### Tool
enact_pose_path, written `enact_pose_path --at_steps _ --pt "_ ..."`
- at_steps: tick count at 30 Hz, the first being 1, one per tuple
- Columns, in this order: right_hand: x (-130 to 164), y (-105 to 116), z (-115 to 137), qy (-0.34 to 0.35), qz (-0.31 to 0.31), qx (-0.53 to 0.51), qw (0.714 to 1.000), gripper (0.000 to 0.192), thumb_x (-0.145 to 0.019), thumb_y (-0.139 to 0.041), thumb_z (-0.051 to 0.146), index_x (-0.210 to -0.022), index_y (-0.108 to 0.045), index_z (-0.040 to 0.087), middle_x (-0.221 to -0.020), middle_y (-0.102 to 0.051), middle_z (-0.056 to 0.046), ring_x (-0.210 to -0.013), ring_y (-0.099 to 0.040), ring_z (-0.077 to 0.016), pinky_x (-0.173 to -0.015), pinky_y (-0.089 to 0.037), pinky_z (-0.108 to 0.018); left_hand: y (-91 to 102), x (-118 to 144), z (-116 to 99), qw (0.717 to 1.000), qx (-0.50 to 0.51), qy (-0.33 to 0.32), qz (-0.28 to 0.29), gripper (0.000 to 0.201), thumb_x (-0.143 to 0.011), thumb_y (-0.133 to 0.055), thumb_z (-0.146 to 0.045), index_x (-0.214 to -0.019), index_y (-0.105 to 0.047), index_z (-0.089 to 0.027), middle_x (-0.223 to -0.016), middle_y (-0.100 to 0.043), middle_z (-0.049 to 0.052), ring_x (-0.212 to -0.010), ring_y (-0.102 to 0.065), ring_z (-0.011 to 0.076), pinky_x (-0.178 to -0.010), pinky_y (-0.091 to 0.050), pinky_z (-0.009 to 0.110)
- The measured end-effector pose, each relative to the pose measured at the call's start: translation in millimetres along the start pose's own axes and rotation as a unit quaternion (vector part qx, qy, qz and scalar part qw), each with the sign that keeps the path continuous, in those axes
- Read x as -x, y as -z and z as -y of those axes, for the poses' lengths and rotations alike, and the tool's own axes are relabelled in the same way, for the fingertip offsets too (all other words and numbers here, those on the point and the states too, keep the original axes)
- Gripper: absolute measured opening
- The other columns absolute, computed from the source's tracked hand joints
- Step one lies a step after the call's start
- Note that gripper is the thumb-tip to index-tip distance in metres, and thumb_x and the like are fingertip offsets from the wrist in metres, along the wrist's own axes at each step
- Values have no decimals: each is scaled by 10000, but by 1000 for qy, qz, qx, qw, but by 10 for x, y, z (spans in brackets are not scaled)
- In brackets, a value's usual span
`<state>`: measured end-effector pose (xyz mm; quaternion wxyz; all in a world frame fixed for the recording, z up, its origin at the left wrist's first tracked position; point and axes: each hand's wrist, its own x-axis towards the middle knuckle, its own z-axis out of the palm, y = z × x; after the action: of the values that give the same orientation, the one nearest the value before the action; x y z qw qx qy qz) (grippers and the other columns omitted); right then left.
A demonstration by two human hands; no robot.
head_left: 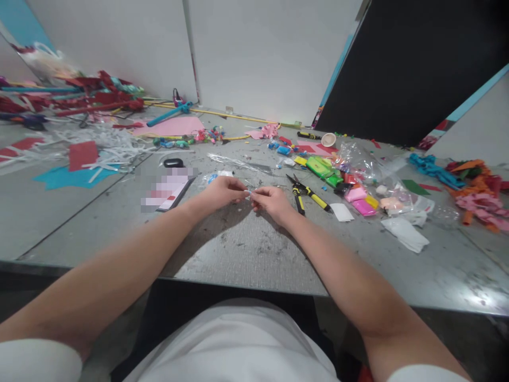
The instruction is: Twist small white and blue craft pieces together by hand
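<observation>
My left hand [223,192] and my right hand [270,201] meet over the middle of the grey table [246,249]. Both pinch one tiny pale piece [250,194] between their fingertips; it is too small to tell what it is. A pair of yellow-and-black pliers [307,194] lies just right of my right hand. A flat dark-edged card [170,192] lies left of my left hand.
Clay blocks in green, pink and yellow [350,191], clear plastic bags [358,159] and white paper scraps [405,233] crowd the right. Shredded white paper [115,143], red and blue sheets [75,164] and sticks lie far left. Foam strips [477,196] pile at the right edge.
</observation>
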<state>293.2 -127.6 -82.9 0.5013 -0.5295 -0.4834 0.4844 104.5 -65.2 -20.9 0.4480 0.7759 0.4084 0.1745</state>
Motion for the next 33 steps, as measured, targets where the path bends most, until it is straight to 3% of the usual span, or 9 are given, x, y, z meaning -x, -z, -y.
enact_pose_path --at_steps 9,17,26,30,33 --pt "30 4 8 17 2 -19 1000 155 -1020 -779 271 -961 -719 142 -824 -712 25 -695 -678 -111 -687 -608 -262 15 0 -1 1000 -14 -7 -5 227 -1035 -733 -364 -1083 -735 -143 -966 -742 32 -827 -704 157 -781 -632 333" --pt "-4 17 -46 32 -20 -28 999 189 -1038 -756 275 -1163 -704 144 -946 -727 -3 -770 -712 -134 -721 -636 -289 8 -6 4 999 -41 -28 20 250 -1037 -732 -382 -1079 -726 -136 -992 -739 38 -853 -711 165 -789 -638 343" --pt "-8 10 -44 46 -18 10 999 190 -1049 -744 328 -1071 -727 140 -983 -746 -20 -828 -723 -147 -785 -641 -320 0 3 60 995 -52 -59 65 265 -1047 -714 -400 -1093 -738 -140 -995 -752 39 -851 -717 168 -804 -636 351" --pt "12 -13 -15 43 -31 29 998 212 -1052 -742 350 -1059 -723 139 -923 -732 -4 -764 -703 -133 -742 -627 -301 -1 7 -20 994 -58 -92 21 261 -995 -756 -401 -979 -752 -141 -904 -748 29 -832 -701 181 -817 -609 365" --pt "29 -36 26 38 -42 42 998 223 -1056 -737 362 -1059 -722 140 -916 -734 -3 -765 -710 -135 -744 -632 -304 9 220 -299 990 -31 -130 -35 285 -911 -770 -448 -862 -765 -167 -810 -748 43 -800 -683 211 -807 -579 368"
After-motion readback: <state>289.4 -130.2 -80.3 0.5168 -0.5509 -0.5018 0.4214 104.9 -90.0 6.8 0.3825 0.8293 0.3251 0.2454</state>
